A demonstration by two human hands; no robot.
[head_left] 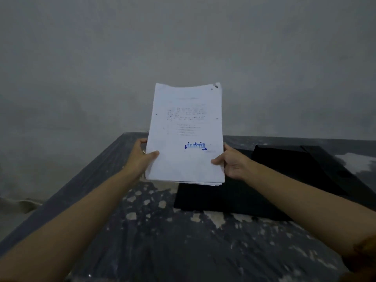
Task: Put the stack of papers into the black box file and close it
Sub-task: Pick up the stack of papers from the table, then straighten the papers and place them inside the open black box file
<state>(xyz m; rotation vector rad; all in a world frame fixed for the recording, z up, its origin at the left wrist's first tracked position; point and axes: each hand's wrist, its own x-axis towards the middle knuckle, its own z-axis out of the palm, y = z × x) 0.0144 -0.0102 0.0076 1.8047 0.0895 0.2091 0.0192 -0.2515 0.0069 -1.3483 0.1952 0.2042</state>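
Observation:
I hold a stack of white papers (185,135) up in the air over the table, tilted toward me, with printed text and a blue "REJECTED" stamp on the top sheet. My left hand (140,157) grips its lower left edge, thumb on the front. My right hand (232,161) grips the lower right edge the same way. The black box file (274,180) lies on the table below and to the right of the papers, apparently opened out flat; its left part is hidden behind the stack.
The dark table (162,231) has worn, pale patches of chipped paint. A plain grey wall (183,47) stands right behind it. The table's left edge runs diagonally, with floor beyond it.

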